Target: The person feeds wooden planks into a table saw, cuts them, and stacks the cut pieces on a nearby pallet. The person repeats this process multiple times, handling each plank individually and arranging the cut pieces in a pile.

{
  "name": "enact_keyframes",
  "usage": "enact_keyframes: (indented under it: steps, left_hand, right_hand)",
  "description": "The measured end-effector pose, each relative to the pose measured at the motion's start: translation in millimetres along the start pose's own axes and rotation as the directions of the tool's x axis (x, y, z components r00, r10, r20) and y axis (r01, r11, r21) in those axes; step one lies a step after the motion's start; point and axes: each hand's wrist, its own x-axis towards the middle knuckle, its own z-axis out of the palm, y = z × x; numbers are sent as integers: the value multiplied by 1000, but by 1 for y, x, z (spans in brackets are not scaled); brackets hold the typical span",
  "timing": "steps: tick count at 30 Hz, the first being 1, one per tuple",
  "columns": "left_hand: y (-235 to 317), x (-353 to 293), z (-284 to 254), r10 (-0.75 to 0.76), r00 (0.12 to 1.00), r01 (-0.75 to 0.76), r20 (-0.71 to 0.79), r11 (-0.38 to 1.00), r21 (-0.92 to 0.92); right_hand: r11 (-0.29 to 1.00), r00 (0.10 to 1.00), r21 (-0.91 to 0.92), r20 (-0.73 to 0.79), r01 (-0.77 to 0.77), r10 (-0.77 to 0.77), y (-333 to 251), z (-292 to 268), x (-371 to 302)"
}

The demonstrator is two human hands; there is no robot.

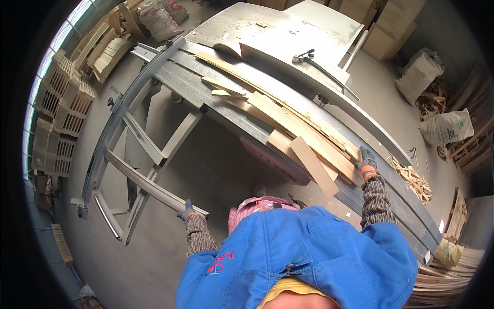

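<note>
My left hand (186, 210), in a grey glove, is closed around the near end of a grey metal bar (149, 184). That bar belongs to the open frame (135, 216) on the left side of a sliding table saw (303, 28). My right hand (366, 158), in a grey glove with an orange cuff, grips the right ends of long pale wooden strips (309, 129). These lie lengthwise on the saw's metal sliding table (391, 198). A short wooden board (313, 166) lies across the near edge, jutting over it. The right fingertips are partly hidden.
A black-handled lever (329, 74) rests on the sawdust-strewn saw top. White sacks (446, 126) and scrap wood (414, 180) lie on the floor at right. Slatted stacks (64, 105) stand along the left wall. Curved wood strips (447, 275) are piled at lower right.
</note>
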Motion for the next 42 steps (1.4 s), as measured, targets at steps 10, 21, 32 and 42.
enact_keyframes:
  steps: [10,21,32,42]
  left_hand:
    - [14,-17,1,30,998,-34,-55,997,-63]
    - [19,-43,0,63,997,-64,-48,998,-24]
    - [-1,6,23,-10,996,11,-85,1000,13]
    - [12,-17,9,-38,998,38,-39,999,-17]
  right_hand:
    - [961,961,123,-161,247,-226,20,-2,5]
    - [609,985,778,-79,156,-151,58,-15,-9]
    - [350,971,934,147,-73,-191,21,-70,-59]
    - [443,986,896,104,-38,-127,4,-72,-85]
